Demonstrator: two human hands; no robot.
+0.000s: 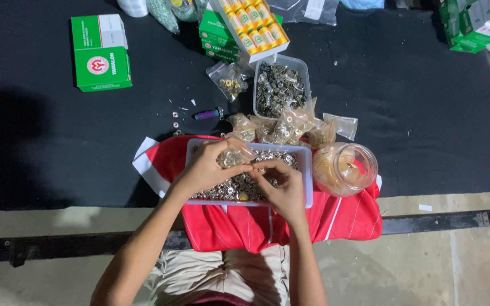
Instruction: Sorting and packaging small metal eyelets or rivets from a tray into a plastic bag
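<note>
looks like a small garment or sewing-supply workshop: black cloth-covered worktable [426,113], tubs of metal snap buttons [281,85], boxed thread spools [253,22], green cartons [101,52], bare concrete floor [455,266]. might be a shop's back room, hard to say.

A green and white carton [101,52] lay flat at the far left of the black bench [426,113]. A stack of green boxes [218,38] sat at the top middle, beside an open box of yellow-labelled spools [252,25]. More green and white cartons [474,24] crowded the far right corner. Small clear bags [282,127] lay mid-bench.
</note>
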